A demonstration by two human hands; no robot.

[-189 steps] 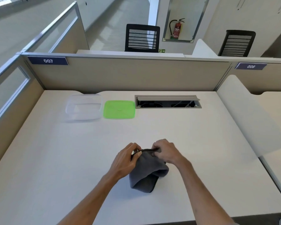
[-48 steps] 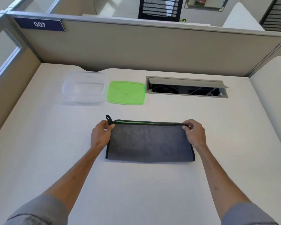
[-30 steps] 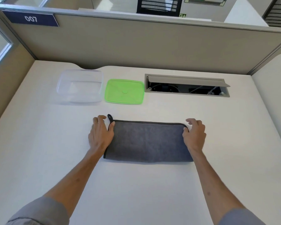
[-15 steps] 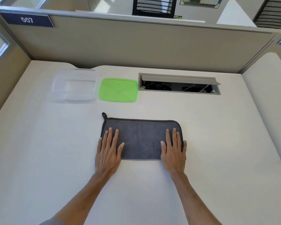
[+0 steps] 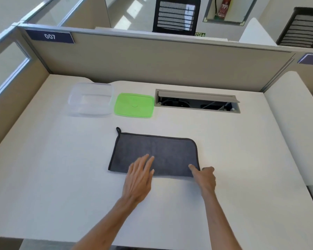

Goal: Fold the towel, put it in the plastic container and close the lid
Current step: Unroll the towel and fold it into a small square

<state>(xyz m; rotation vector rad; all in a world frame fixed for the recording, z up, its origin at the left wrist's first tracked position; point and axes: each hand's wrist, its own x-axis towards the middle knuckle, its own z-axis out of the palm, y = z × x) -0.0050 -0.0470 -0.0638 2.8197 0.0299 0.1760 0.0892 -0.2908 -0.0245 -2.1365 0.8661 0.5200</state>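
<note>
A grey towel [image 5: 157, 152], folded in half into a flat rectangle with a black hem and a small loop at its far left corner, lies in the middle of the white desk [image 5: 43, 168]. My left hand [image 5: 138, 177] rests flat with spread fingers on the towel's near edge, left of centre. My right hand [image 5: 204, 177] is at the near right corner, thumb on top of the cloth and fingers at its edge. The clear plastic container [image 5: 91, 100] stands empty at the far left, with the green lid [image 5: 134, 105] lying flat just to its right.
An open cable slot [image 5: 197, 102] is set into the desk right of the lid. Beige partition walls [image 5: 152, 60] close the desk at the back and left. A curved white divider [image 5: 294, 123] borders the right side.
Both hands slid from the towel's far corners down to its near edge. My left hand has moved toward the centre and my right hand has gone to the near right corner.
</note>
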